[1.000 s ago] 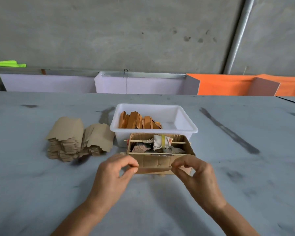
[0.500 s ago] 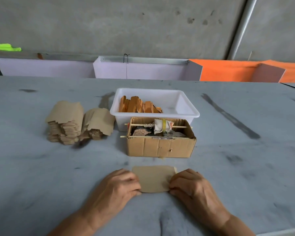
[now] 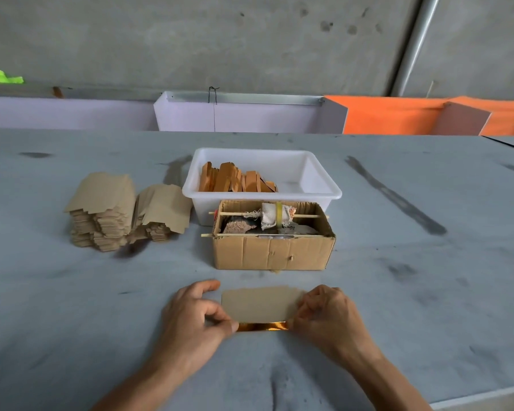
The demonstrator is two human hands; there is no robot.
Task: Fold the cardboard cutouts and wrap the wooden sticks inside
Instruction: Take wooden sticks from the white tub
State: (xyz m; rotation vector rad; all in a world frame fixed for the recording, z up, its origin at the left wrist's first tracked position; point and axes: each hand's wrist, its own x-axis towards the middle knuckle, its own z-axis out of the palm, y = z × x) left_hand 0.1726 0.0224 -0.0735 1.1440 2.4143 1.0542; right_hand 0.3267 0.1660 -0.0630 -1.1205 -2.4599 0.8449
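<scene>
Two bare hands work at the near edge of a grey, smudged table (image 3: 72, 292), both on one flat tan cardboard cutout (image 3: 258, 304) that lies on the table surface just in front of a small brown corrugated cardboard box (image 3: 272, 252). The left hand (image 3: 195, 317) pinches the cutout's near left corner between curled thumb and fingers; the right hand (image 3: 328, 315) grasps the near right corner in the same way, fingers curled over the edge. Along the cutout's near edge, between the two hands, a narrow shiny orange-gold strip (image 3: 261, 326) shows, touching the cardboard; whether it is the cutout's underside or a separate piece cannot be told.

The cardboard box stands open-topped and holds scraps of cloth and dark lumps. A thin pale wooden skewer (image 3: 304, 215) lies across its top with a whitish cloth bundle (image 3: 275, 216), bound by a yellow band, wrapped round it; a second thin skewer runs along the box's near rim. Touching the box from behind is a white rectangular plastic tub (image 3: 324, 191), in whose left half orange-brown flat wooden sticks (image 3: 235, 180) lean together. Left of the tub sit two stacks of tan cardboard cutouts (image 3: 125, 212), side by side, their top sheets curling. Beyond the table run pale lilac and orange panels (image 3: 392, 115) below a grey concrete wall (image 3: 190, 40).
</scene>
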